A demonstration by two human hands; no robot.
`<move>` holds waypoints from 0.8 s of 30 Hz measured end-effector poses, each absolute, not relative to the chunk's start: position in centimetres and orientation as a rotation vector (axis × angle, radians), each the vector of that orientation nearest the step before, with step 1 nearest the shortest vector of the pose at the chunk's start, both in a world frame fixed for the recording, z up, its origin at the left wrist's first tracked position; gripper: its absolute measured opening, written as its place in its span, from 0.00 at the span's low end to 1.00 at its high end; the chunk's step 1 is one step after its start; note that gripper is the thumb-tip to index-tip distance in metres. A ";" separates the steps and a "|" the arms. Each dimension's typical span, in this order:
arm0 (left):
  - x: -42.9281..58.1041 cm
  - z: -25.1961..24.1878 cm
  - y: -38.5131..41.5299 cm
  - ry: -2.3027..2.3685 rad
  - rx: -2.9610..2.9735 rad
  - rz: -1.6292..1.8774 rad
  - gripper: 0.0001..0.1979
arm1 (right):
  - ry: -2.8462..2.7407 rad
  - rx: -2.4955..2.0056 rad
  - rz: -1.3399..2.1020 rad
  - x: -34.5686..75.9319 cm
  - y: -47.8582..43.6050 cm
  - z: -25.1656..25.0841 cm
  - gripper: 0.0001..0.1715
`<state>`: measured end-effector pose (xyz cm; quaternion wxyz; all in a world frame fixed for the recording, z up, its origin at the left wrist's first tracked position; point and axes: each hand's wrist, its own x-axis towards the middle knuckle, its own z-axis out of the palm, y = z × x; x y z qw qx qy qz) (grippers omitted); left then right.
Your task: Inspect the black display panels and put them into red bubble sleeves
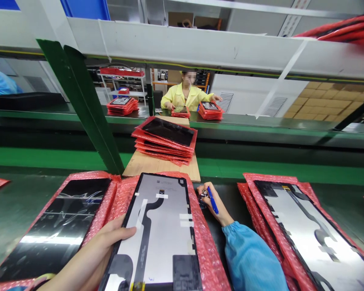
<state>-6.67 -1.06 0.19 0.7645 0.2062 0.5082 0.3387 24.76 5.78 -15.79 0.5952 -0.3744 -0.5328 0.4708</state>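
Note:
My left hand (109, 242) grips the left edge of a grey display panel (164, 230) that lies back side up on red bubble wrap (206, 250), thumb on top. A black flex strip runs down the panel. My right hand (210, 202), in a blue sleeve, is closed on a blue pen (212, 201) at the panel's upper right edge, with a small metal piece by its fingers. A black glossy panel (63, 226) lies on red wrap to the left. Another grey panel (315, 238) lies on red wrap to the right.
A stack of red-wrapped panels (165, 141) sits on a wooden board (157, 165) ahead. A green slanted post (85, 105) rises at left. Across the green conveyor, a person in a yellow coat (185, 97) handles more red stacks (123, 106). Cardboard boxes stand far right.

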 end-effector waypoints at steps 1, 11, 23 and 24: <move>-6.6 0.2 -1.1 1.106 0.442 0.730 0.27 | -1.229 -0.863 1.099 24.7 5.8 -15.7 0.17; -6.4 0.4 -1.0 1.092 0.438 0.714 0.24 | -1.083 -0.789 1.156 24.4 5.4 -14.4 0.19; -6.3 1.8 -0.8 1.055 0.619 0.912 0.31 | -0.871 -1.058 0.748 25.9 4.5 -11.6 0.15; -6.4 2.1 -0.7 1.028 0.646 0.929 0.30 | -0.859 -1.090 0.721 25.9 4.3 -10.8 0.16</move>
